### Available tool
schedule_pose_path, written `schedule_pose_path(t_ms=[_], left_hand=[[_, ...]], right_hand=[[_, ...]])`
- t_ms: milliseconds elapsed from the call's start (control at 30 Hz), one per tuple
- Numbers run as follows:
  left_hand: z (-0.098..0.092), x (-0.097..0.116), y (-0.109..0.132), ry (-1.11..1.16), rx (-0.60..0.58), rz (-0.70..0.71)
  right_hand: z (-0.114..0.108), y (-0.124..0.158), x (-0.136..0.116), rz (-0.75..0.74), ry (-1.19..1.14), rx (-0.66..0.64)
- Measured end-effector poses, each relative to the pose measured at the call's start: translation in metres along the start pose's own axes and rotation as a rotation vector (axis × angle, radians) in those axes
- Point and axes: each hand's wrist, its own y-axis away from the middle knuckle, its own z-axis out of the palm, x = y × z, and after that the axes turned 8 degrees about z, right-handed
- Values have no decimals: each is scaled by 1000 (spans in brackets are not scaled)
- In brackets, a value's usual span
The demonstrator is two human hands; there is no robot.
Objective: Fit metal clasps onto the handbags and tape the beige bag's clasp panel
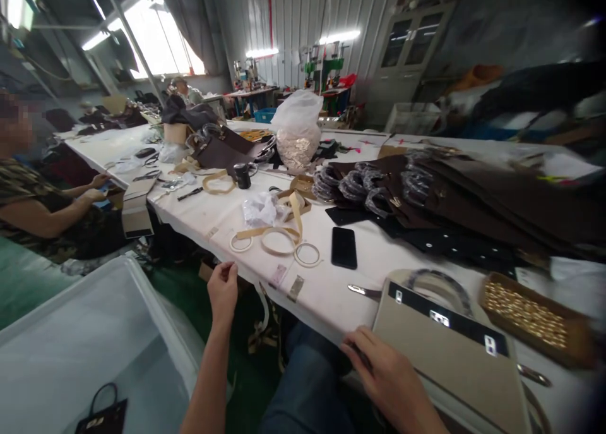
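Observation:
My left hand is raised off the table's front edge, thumb and fingertips pinched together; whatever they may hold is too small to see. Low by the front edge, my right hand has its fingers curled around something dark and thin that I cannot make out. Just right of it lies a beige bag panel with a black strip and silver metal fittings along its top. A dark curved handle shows behind the panel. Left of the panel, a metal-ended tool rests on the white table.
A box of gold-coloured studs stands at the right. Tape rolls, a black phone and brown bag pieces with wrapped handles lie farther back. A translucent bin is at lower left. Another person sits beyond it.

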Motion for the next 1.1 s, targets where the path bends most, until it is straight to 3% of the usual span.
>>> schedule_pose_path(t_ms=[167,267,333,400,533,633,733,833,933,1000,1100], left_hand=[[-47,-71,48,40,50,-224],[-58,-90,76,89,9,-327],[-47,-92,87,172,-100,-376],[-22,-91,90,264,-189,-394],[26,-86,74,416,-269,-320],[36,-81,62,495,-319,-285],[28,-78,58,539,-353,-315],[10,-69,63,586,-431,-395],[-14,-45,67,636,-483,-458],[-30,-16,62,689,-461,-418],[-44,45,43,722,-475,-221]], right_hand=[[13,2,-7,-5,-22,-95],[25,1,-15,-9,-33,-156],[33,-2,-24,-20,-42,-203],[41,-4,-34,-42,-44,-247],[46,-3,-53,-111,-45,-306],[42,4,-58,-102,-60,-309],[38,11,-54,-44,-74,-289],[35,15,-50,-19,-81,-262],[31,16,-50,-22,-103,-233],[26,15,-50,-18,-131,-215],[14,10,-46,26,-203,-159]])
